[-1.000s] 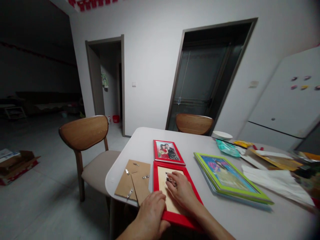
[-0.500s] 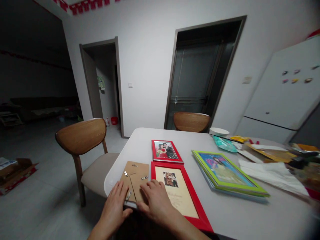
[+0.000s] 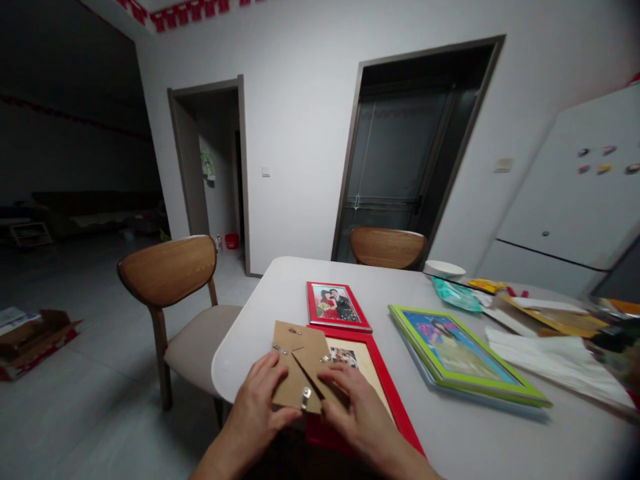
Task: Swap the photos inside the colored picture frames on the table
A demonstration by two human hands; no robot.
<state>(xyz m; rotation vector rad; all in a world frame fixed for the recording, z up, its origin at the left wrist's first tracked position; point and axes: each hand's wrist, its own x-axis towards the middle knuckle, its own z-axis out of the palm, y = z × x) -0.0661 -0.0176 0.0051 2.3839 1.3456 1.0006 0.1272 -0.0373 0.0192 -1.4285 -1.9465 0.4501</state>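
The brown backing board (image 3: pixel 289 383) with small metal clips (image 3: pixel 305 398) is held partly over the red frame (image 3: pixel 389 387). The left hand (image 3: pixel 257 407) and right hand (image 3: pixel 359 408) pinch its sides; some of the frame is hidden.

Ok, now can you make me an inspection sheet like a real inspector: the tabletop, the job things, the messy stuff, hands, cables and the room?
Surface: white table, rounded corners.
Job's things: brown backing board with metal clips, covering part of the near red frame; beyond it, a red-framed picture of a couple.
Clutter: green-framed picture on a stack; white bowl, teal packet and white sheet toward the right.
Hands: left hand and right hand both hold the board.
Cables: nothing seen for certain.
Surroundings: two wooden-backed chairs, fridge with magnets, two doorways.
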